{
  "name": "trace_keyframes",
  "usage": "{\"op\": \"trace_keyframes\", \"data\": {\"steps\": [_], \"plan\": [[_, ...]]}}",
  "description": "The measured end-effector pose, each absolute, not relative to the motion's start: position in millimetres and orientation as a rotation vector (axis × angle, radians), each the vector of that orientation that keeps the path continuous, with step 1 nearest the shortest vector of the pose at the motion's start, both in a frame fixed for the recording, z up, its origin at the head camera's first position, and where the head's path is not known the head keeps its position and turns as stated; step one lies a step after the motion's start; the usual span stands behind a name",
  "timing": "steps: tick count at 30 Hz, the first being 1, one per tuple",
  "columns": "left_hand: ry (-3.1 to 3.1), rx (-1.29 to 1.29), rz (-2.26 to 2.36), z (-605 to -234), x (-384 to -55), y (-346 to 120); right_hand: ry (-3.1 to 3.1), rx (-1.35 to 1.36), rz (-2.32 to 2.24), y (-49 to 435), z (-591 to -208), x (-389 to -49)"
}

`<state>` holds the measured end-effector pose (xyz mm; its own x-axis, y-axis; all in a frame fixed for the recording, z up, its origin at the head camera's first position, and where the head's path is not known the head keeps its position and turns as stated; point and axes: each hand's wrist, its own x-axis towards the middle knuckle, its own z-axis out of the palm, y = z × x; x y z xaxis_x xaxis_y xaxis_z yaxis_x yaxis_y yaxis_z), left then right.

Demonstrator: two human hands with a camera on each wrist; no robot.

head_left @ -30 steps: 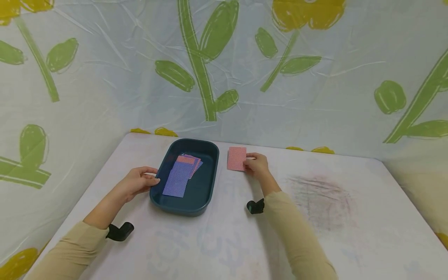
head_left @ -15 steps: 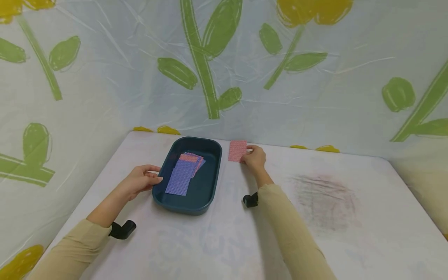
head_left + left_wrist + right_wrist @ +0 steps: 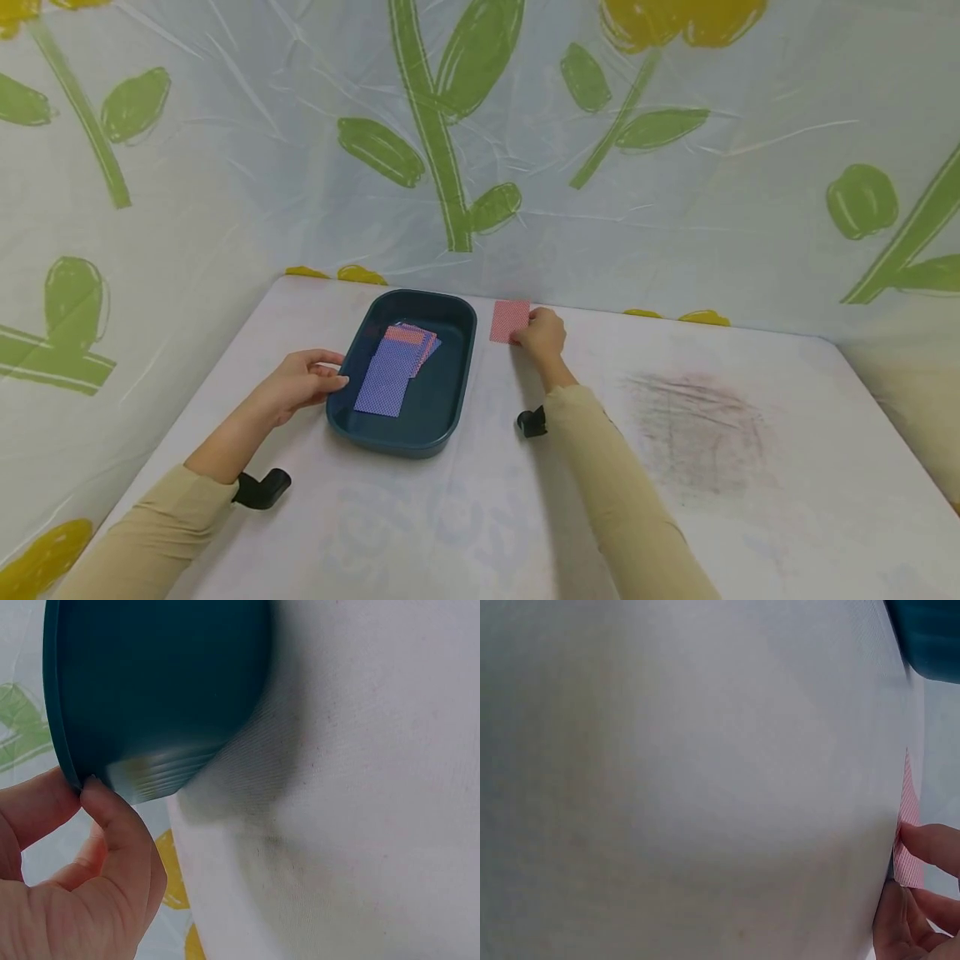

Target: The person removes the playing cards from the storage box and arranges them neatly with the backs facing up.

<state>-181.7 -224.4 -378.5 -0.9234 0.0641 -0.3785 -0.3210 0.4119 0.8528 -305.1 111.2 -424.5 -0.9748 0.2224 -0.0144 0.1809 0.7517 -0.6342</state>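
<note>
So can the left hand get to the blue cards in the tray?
Probably yes: the tray has no lid, and the blue cards lie just inside the rim the left hand pinches. It might need to let go first.

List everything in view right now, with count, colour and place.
Table: 1, white, centre
Smudge: 1, greyish, table's right side
Printed sheet: number of pieces unclear, whitish with green leaves and yellow flowers, behind the table
Tray: 1, dark teal, table's left half
Loose cards: several overlapping, exact number unclear, blue and red, inside the tray
Red card: 1, red-patterned, right of the tray
Wrist pieces: 2, black, one per wrist
Sleeves: 2, tan, forearms
Left hand: 1, bare, pinching the tray's left rim
Right hand: 1, bare, pinching the red card
</note>
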Motion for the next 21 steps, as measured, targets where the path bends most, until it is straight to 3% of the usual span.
{"op": "trace_keyframes", "data": {"steps": [11, 21], "plan": [[2.315, -0.211, 1.535, -384, -182, -219, -2.910, -0.357, 0.996, 119, -422, -301], [2.306, -0.217, 1.561, -382, -180, -225, -2.827, -0.490, 1.630, 127, -405, -299]]}}
